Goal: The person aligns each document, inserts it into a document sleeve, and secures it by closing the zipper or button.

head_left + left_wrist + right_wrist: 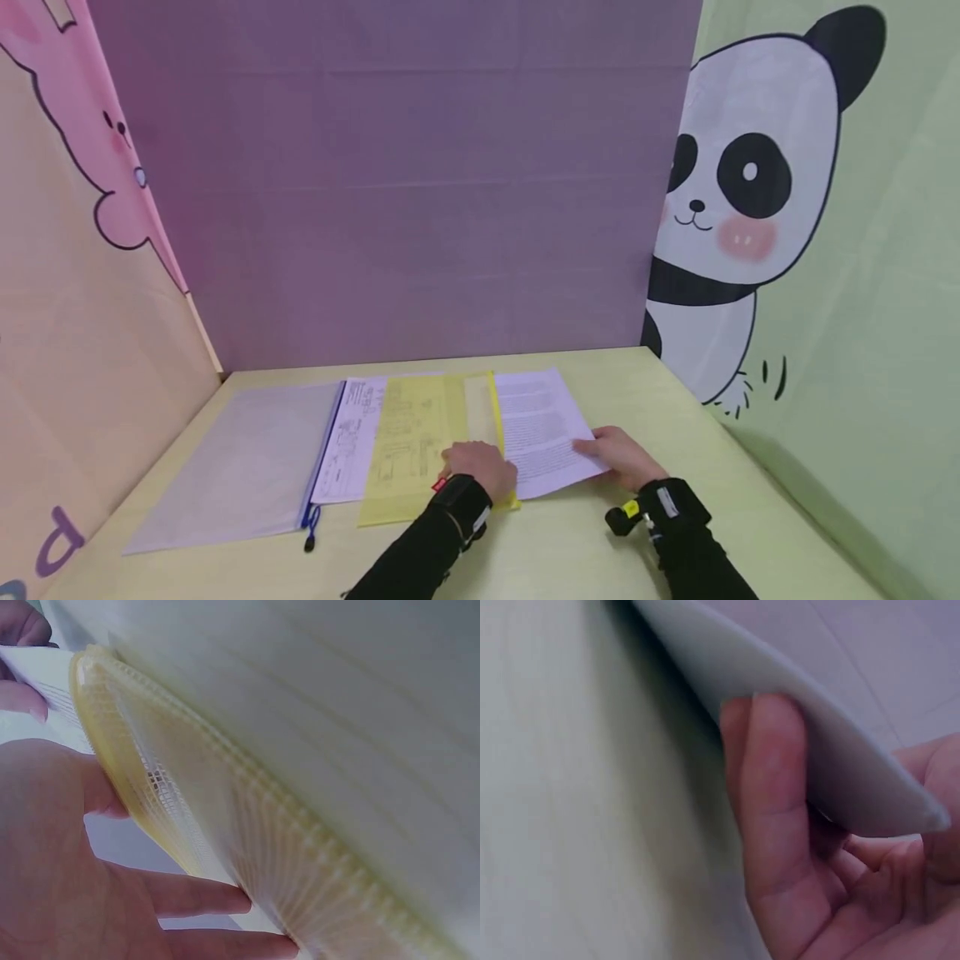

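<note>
A translucent yellow mesh zip pouch (412,450) lies on the table with its mouth to the right. My left hand (483,467) holds the pouch near that mouth; in the left wrist view, the fingers (202,895) of that hand touch the mesh and its yellow edge, and the mouth gapes. A stack of printed paper (536,433) reaches out of the mouth, its left part overlapped by the pouch. At the stack's near right corner, my right hand (626,457) pinches the sheets, with fingers (774,772) beneath and the corner raised off the table.
Left of the yellow pouch lies a clear pouch (240,458) with a blue zip edge (324,454) and a dark-tipped pull cord (310,540). A printed sheet (348,442) lies partly under the yellow pouch. Purple, peach and green panels surround the table (555,558).
</note>
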Tool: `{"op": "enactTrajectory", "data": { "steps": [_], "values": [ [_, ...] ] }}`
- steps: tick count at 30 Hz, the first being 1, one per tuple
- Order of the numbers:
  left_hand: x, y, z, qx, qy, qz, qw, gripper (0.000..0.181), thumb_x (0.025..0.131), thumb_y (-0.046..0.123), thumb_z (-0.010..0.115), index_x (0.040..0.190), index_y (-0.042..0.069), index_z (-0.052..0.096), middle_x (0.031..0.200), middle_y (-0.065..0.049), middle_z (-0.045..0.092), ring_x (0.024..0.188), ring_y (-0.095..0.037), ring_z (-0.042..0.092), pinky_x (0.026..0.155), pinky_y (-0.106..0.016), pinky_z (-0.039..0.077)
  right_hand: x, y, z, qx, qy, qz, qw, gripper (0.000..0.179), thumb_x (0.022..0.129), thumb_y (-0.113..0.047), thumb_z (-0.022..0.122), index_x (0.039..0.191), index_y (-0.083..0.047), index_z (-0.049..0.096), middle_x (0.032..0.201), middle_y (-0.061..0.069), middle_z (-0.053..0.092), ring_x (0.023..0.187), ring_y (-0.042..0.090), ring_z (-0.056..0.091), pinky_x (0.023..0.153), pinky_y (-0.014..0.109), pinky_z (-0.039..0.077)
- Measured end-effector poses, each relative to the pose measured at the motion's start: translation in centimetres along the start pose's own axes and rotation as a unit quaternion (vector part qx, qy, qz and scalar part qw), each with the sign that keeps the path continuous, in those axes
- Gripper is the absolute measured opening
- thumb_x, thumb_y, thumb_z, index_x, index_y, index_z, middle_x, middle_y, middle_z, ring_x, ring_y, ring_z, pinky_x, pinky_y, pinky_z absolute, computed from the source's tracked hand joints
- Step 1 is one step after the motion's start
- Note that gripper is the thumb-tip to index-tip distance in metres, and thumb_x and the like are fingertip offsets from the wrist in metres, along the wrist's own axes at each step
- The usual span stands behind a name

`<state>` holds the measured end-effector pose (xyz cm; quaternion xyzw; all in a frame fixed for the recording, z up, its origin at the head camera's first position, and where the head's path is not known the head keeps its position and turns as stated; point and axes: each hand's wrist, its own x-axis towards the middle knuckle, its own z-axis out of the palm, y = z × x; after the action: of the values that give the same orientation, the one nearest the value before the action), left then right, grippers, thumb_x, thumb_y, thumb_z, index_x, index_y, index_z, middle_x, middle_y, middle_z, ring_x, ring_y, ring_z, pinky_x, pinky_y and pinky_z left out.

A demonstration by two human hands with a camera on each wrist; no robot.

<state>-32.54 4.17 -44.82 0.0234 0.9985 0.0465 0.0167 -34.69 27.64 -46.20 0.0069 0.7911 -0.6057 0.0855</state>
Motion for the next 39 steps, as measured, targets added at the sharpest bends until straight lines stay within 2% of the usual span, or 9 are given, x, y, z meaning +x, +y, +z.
{"op": "enactTrajectory", "data": {
  "steps": [5,11,16,23,30,39],
  "values": [
    [0.1,0.1,0.2,0.014,0.0,-0.005,0.9999,0.049,0.096,0.044,0.052,0.093,-0.001,0.073,0.092,-0.017,0.07,0.085,-0.036,0.065,0.076,-0.055,0.054,-0.1,0.0,-0.9,0.009,0.002,0.018,0.9998,0.023,0.096,-0.005,0.062,0.11,0.013,0.064,0.088,0.01,0.072,0.075,0.02,0.068,0.059,0.03,0.054],
    [-0.2,0.1,-0.2,0.016,0.002,0.002,0.9999,0.049,0.096,0.045,0.052,0.089,0.001,0.073,0.088,-0.015,0.07,0.08,-0.033,0.065,0.079,-0.053,0.052,-0.4,-0.2,-1.2,-0.019,0.015,0.016,0.9996,0.021,0.094,-0.002,0.064,0.108,0.013,0.066,0.087,0.01,0.072,0.071,0.019,0.067,0.057,0.027,0.051],
    [-0.4,-0.1,-0.4,0.013,0.003,0.0,0.9999,0.051,0.097,0.048,0.051,0.086,0.003,0.072,0.084,-0.013,0.069,0.075,-0.03,0.063,0.077,-0.05,0.052,-0.6,-0.4,-0.8,-0.03,0.022,0.006,0.9993,0.022,0.094,-0.001,0.064,0.109,0.015,0.065,0.085,0.009,0.071,0.07,0.018,0.066,0.057,0.027,0.05],
    [-0.3,0.0,-0.5,0.021,0.002,0.001,0.9998,0.053,0.097,0.049,0.051,0.087,0.002,0.072,0.087,-0.014,0.071,0.078,-0.034,0.066,0.071,-0.053,0.055,-0.6,-0.6,0.2,-0.052,0.044,0.002,0.9977,0.022,0.093,-0.001,0.065,0.109,0.015,0.065,0.083,0.009,0.07,0.067,0.019,0.064,0.054,0.027,0.047],
    [0.1,0.1,-0.2,0.02,-0.005,-0.004,0.9998,0.053,0.097,0.049,0.05,0.087,0.001,0.072,0.088,-0.015,0.07,0.08,-0.034,0.066,0.071,-0.054,0.055,-0.7,-0.8,1.0,-0.068,0.062,-0.008,0.9957,0.02,0.093,0.0,0.066,0.107,0.014,0.064,0.079,0.008,0.066,0.059,0.017,0.056,0.049,0.026,0.035],
    [-0.3,0.3,-0.4,0.024,0.002,-0.007,0.9997,0.054,0.097,0.049,0.05,0.093,0.0,0.073,0.095,-0.017,0.071,0.088,-0.038,0.066,0.07,-0.055,0.055,-0.4,-0.8,2.6,-0.067,0.067,-0.016,0.9954,0.017,0.094,0.002,0.064,0.105,0.015,0.065,0.084,0.01,0.066,0.068,0.019,0.06,0.059,0.029,0.046]
  ]
}}
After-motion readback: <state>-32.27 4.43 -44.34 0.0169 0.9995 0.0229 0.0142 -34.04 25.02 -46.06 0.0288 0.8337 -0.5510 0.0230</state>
